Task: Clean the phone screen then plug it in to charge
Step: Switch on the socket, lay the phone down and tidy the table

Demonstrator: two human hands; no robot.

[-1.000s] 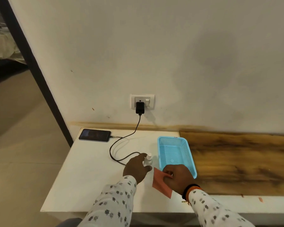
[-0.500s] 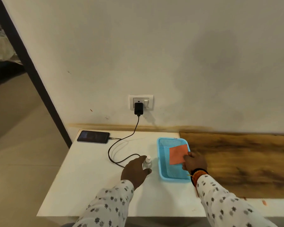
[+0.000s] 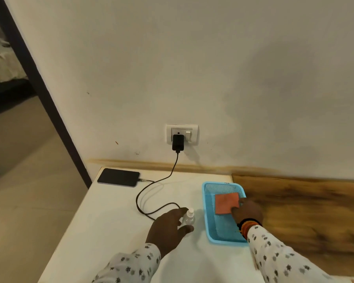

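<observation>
The dark rectangular phone [image 3: 118, 177] lies cabled on the white table [image 3: 102, 221] while the left hand [image 3: 168, 227] cups a small clear spray bottle [image 3: 189, 217] with loosely spread fingers and the right hand [image 3: 247, 211] pinches an orange cloth [image 3: 226, 202] inside the blue mesh plastic basket [image 3: 211, 219].

Left hand [image 3: 168, 227] fingers curled loosely, right hand [image 3: 247, 211] reaching forward, fingers pinched

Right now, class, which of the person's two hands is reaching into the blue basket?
The right hand, touching the orange cloth in the blue basket; the left hand is at the small bottle.

You see a black phone [image 3: 118, 177], black cable [image 3: 143, 201], blue basket [image 3: 209, 227], orange cloth [image 3: 226, 203], white counter [image 3: 102, 225] and flower-dotted white sleeves [image 3: 129, 267].
</observation>
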